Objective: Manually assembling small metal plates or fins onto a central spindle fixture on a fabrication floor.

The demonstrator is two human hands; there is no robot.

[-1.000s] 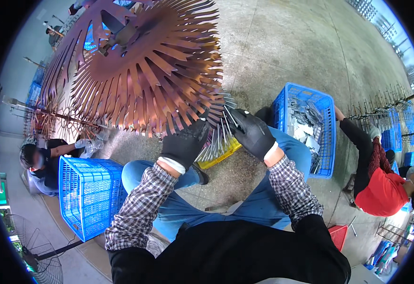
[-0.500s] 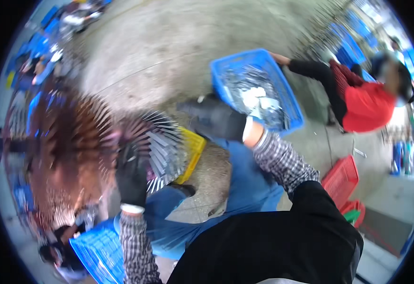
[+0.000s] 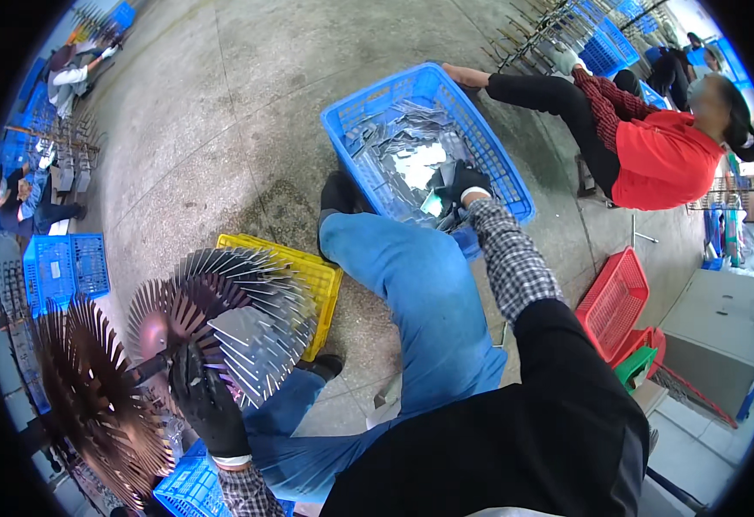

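Observation:
My right hand (image 3: 467, 182), in a black glove, reaches into a blue basket (image 3: 515, 185). Its fingers are closed on a flat grey metal plate (image 3: 442, 177), among a heap of similar plates (image 3: 386, 172). At the left, my gloved left hand (image 3: 203, 401) is closed at the dark shaft (image 3: 146, 369) of a round rack, its fingertips partly hidden. Rings of thin slats fan out around that shaft: brown ones (image 3: 93, 388) on the far left, and silvery plates (image 3: 265, 345) to the right of my hand.
A yellow crate (image 3: 330, 310) stands behind the silvery plates. Blue crates (image 3: 67, 267) are at the left, and another (image 3: 189, 482) lies below my left hand. A person in red (image 3: 666, 159) sits at the right, a hand at the basket's rim. Red baskets (image 3: 614, 302) stand near a grey cabinet (image 3: 713, 319).
My right hand has moved from near the yellow crate into the blue basket and taken hold of a plate. The left hand has shifted left and down. The brown slats, blurred before, look sharp.

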